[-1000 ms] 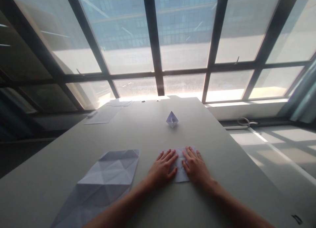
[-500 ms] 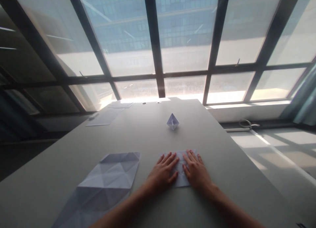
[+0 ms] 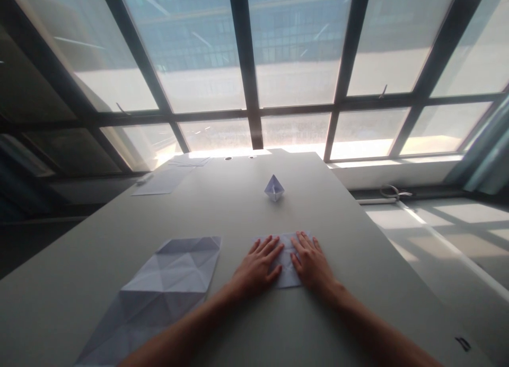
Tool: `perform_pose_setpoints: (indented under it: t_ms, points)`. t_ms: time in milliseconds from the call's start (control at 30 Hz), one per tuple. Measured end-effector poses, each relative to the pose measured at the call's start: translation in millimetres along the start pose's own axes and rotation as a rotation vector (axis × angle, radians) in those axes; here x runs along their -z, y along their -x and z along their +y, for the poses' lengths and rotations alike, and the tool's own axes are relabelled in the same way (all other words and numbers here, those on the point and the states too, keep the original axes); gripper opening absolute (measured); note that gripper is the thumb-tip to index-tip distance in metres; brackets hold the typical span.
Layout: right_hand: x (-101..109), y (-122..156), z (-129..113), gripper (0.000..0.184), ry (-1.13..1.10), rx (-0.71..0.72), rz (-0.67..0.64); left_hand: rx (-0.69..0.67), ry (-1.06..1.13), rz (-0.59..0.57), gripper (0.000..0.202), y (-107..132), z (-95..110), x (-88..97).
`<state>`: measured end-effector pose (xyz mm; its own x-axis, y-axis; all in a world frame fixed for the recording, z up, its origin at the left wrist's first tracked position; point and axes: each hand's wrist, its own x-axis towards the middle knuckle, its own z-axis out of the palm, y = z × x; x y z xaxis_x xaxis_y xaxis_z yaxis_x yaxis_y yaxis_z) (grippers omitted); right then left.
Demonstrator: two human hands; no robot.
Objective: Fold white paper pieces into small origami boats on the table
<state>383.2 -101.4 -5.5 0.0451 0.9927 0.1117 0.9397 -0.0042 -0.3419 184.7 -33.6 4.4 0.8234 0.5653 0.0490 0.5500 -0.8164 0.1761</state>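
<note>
Both my hands lie flat, side by side, on a small folded sheet of white paper (image 3: 285,261) near the table's front. My left hand (image 3: 256,263) has its fingers spread over the sheet's left half. My right hand (image 3: 312,261) presses the right half with fingers stretched forward. Much of the sheet is hidden under my palms. Farther away on the table stands a small folded paper boat (image 3: 274,188).
A large creased sheet of paper (image 3: 159,290) lies flat to the left of my hands. More flat sheets (image 3: 163,180) rest at the far left end of the grey table (image 3: 350,261). Tall windows stand behind the table. The floor drops away to the right.
My hands have stayed pressed on the folded sheet, with only slight shifts of the fingers. The view has wobbled a little as my head moved.
</note>
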Motion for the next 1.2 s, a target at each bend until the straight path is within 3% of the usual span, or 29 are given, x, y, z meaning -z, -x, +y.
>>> perform_pose_setpoints:
  t_ms: [1200]
  points:
    - [-6, -17, 9, 0.050, 0.028, 0.096, 0.078, 0.057, 0.003, 0.015, 0.058, -5, 5, 4.6]
